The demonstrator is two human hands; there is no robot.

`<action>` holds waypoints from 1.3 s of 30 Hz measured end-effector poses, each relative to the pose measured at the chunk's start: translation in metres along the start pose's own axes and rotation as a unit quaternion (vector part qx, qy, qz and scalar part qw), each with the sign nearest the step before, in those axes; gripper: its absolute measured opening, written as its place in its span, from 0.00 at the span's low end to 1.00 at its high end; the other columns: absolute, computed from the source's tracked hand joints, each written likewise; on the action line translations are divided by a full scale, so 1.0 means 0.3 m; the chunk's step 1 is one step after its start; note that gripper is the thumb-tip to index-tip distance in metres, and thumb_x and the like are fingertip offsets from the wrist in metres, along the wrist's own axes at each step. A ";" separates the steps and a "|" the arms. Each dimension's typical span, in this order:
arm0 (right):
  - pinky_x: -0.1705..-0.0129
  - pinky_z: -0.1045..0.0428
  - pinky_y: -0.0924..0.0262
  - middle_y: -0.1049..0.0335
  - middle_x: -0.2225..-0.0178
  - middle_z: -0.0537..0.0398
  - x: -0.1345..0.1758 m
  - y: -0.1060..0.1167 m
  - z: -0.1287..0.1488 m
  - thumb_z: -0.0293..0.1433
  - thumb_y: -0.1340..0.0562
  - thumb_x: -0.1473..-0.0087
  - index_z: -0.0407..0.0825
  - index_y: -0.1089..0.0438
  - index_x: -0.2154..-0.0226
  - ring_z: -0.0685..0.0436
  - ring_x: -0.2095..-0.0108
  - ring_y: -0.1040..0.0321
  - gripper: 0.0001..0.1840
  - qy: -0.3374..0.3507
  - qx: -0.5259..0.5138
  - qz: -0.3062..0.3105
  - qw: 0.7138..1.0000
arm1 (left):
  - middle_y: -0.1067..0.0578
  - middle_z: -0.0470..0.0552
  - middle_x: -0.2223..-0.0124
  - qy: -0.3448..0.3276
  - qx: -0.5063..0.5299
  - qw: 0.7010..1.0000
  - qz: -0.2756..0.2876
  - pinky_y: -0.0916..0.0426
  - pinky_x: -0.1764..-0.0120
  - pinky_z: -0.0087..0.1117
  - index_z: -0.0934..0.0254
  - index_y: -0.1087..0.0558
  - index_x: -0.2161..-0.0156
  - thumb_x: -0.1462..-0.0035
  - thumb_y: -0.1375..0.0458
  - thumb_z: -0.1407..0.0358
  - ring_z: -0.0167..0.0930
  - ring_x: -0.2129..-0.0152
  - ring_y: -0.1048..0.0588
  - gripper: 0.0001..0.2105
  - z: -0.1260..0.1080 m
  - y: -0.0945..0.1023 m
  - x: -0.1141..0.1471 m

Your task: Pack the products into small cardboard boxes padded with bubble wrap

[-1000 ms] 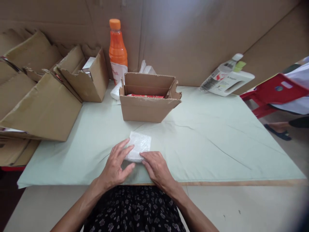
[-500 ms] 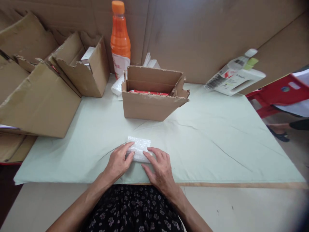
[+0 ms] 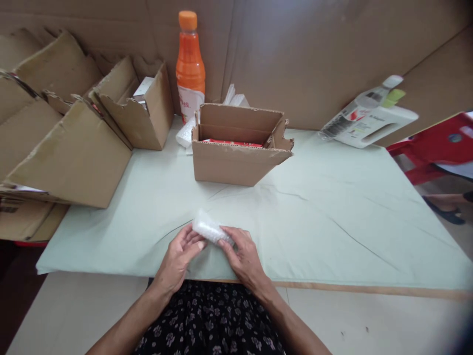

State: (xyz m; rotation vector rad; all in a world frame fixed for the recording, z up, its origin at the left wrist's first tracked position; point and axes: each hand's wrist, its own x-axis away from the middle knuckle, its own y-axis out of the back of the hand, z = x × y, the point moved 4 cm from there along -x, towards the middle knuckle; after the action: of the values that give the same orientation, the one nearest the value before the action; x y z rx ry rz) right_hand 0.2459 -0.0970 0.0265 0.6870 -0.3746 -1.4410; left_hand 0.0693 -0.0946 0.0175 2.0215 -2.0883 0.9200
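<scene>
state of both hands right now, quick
Left hand: curled at the translucent white bubble-wrap bundle; grip can't be told.
Right hand: closed, holding that bundle.

You are in what looks like a small packing workshop: cut-open cardboard boxes point(image 3: 79, 158) crowd the left of the frame, another carton point(image 3: 225, 165) stands near centre, a bubble-wrapped packet point(image 3: 207, 229) shows below it on your cloth-covered table point(image 3: 325, 197), and cardboard sheets point(image 3: 295, 59) line the top.

glossy bubble wrap point(image 3: 209, 229), matt cardboard box point(image 3: 227, 165)
</scene>
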 end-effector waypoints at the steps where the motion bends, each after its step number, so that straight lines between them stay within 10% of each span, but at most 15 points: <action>1: 0.52 0.45 0.36 0.22 0.56 0.49 0.012 -0.004 0.008 0.35 0.41 0.37 0.50 0.27 0.51 0.40 0.56 0.29 0.14 -0.015 -0.031 0.015 0.999 | 0.22 0.55 0.53 0.008 0.026 1.000 0.013 0.32 0.50 0.36 0.65 0.27 0.51 0.54 0.30 0.61 0.36 0.54 0.25 0.25 0.003 -0.014 0.000; 10: 0.44 0.44 0.38 0.32 0.42 0.47 0.022 0.054 0.053 0.42 0.36 0.43 0.51 0.33 0.42 0.38 0.45 0.33 0.28 -0.054 -0.184 0.125 0.973 | 0.23 0.46 0.66 0.000 0.039 0.998 0.048 0.33 0.62 0.27 0.63 0.25 0.59 0.54 0.29 0.62 0.28 0.68 0.27 0.17 0.023 -0.043 0.020; 19: 0.60 0.51 0.34 0.21 0.61 0.52 -0.109 0.220 0.081 0.36 0.37 0.42 0.51 0.24 0.56 0.43 0.62 0.27 0.12 -0.011 -0.083 0.157 0.984 | 0.23 0.51 0.60 -0.148 -0.226 0.949 0.163 0.30 0.59 0.31 0.63 0.27 0.53 0.45 0.37 0.62 0.32 0.63 0.25 0.15 -0.142 -0.084 -0.030; 21: 0.60 0.51 0.33 0.21 0.61 0.51 -0.189 0.348 0.111 0.37 0.38 0.40 0.51 0.24 0.57 0.44 0.62 0.26 0.12 0.030 -0.041 0.113 0.992 | 0.25 0.55 0.48 -0.280 -0.301 0.898 0.156 0.31 0.50 0.37 0.59 0.34 0.41 0.43 0.39 0.65 0.37 0.53 0.27 0.24 -0.278 -0.117 -0.057; 24: 0.59 0.50 0.32 0.21 0.61 0.52 -0.351 0.558 0.164 0.42 0.38 0.41 0.52 0.25 0.58 0.43 0.62 0.25 0.14 0.066 0.030 0.000 0.997 | 0.32 0.58 0.38 -0.510 -0.442 0.736 0.057 0.39 0.41 0.46 0.58 0.42 0.35 0.43 0.40 0.70 0.42 0.40 0.34 0.32 -0.490 -0.199 -0.115; 28: 0.56 0.46 0.34 0.23 0.60 0.55 -0.598 0.700 0.210 0.50 0.36 0.45 0.53 0.23 0.61 0.41 0.60 0.27 0.19 0.104 0.126 -0.077 0.983 | 0.25 0.59 0.46 -0.596 -0.554 0.581 -0.022 0.41 0.40 0.52 0.64 0.32 0.44 0.42 0.44 0.75 0.45 0.41 0.33 0.21 -0.595 -0.290 -0.237; 39: 0.75 0.52 0.50 0.32 0.81 0.58 -0.832 0.365 0.118 0.25 0.31 0.57 0.50 0.31 0.85 0.47 0.78 0.35 0.12 0.097 0.329 0.288 0.894 | 0.20 0.51 0.60 -0.588 -0.547 0.595 0.020 0.42 0.40 0.49 0.62 0.29 0.55 0.42 0.46 0.79 0.32 0.61 0.23 0.13 -0.498 -0.248 -0.275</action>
State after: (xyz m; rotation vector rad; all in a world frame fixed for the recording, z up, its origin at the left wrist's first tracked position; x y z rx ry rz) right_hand 0.2790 0.1388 0.1639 1.1383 -0.8491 -0.6509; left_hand 0.0984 0.0531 0.1270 1.6934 -1.9466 -1.8560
